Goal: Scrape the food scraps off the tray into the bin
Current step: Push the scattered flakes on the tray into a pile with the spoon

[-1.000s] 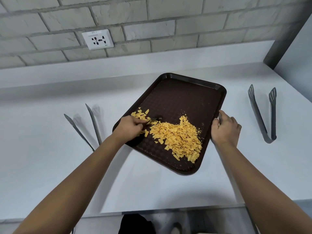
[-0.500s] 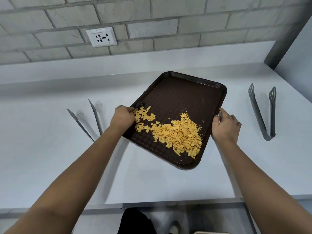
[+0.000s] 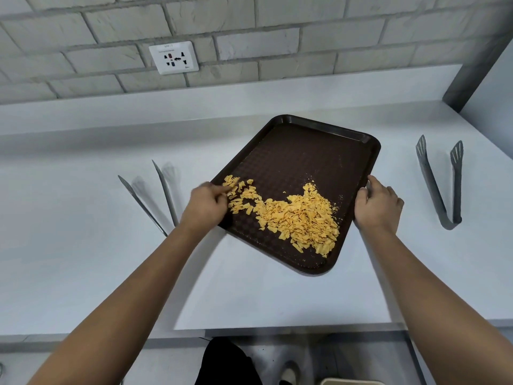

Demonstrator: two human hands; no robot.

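Note:
A dark brown tray (image 3: pixel 308 151) lies at an angle on the white counter (image 3: pixel 83 259). A heap of yellow food scraps (image 3: pixel 297 218) covers its near half and trails toward its left edge. My left hand (image 3: pixel 206 205) is at the tray's left rim, fingers curled and blurred, touching the leftmost scraps. Whether it holds anything is unclear. My right hand (image 3: pixel 379 202) grips the tray's right rim. Below the counter's front edge, a beige rim (image 3: pixel 352 381) shows at the bottom of the frame; it may be the bin.
Grey tongs (image 3: pixel 441 187) lie on the counter right of the tray. A second pair of tongs (image 3: pixel 158 195) lies left of it, beside my left forearm. A wall socket (image 3: pixel 174 57) is on the brick wall. A dark shape (image 3: pixel 227 362) and a shoe (image 3: pixel 288 373) show below the counter.
My left hand drew back from the middle of the scraps to the tray's left rim, then down along it. The scraps are spread slightly more leftward. My right hand has stayed on the right rim.

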